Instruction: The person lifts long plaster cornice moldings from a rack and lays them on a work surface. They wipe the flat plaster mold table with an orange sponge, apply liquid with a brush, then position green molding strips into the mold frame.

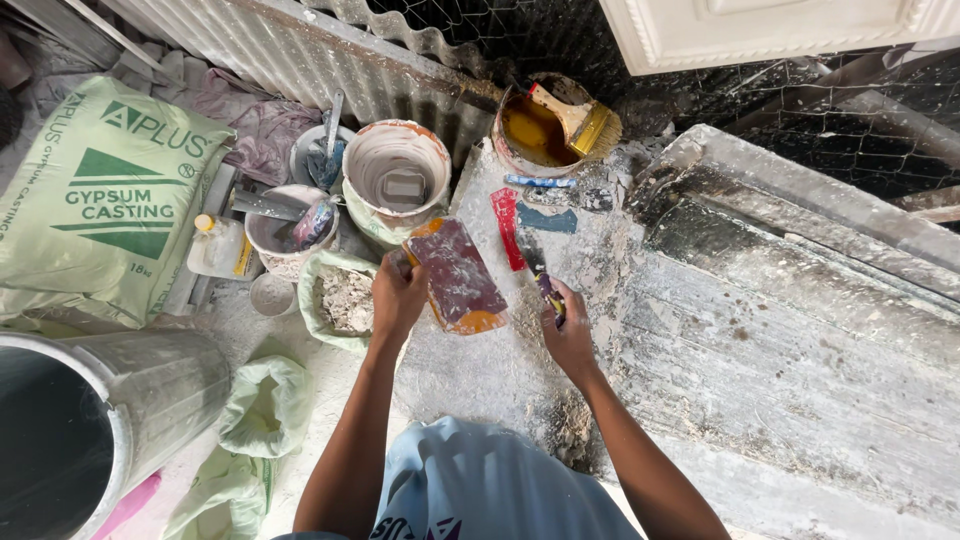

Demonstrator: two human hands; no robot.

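Holding a flat red-smeared board (458, 276) in the left hand (397, 292), just below the white bucket (397, 172), the right hand (566, 330) clasps a small scraper (546, 290). The board looks largely scraped already; orange residue remains along its edges.

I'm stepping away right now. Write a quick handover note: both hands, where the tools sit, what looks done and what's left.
Left hand: grips an orange-edged flat pad, its face smeared dark red.
Right hand: holds a small putty knife, blade toward the pad.
Nearby: red scraper and blue scraper lie on the dusty work slab; white bucket and a pot of amber liquid with brush stand behind.
Done: pad carries material.
Left: cannot tell; the slab shows no fresh coat.
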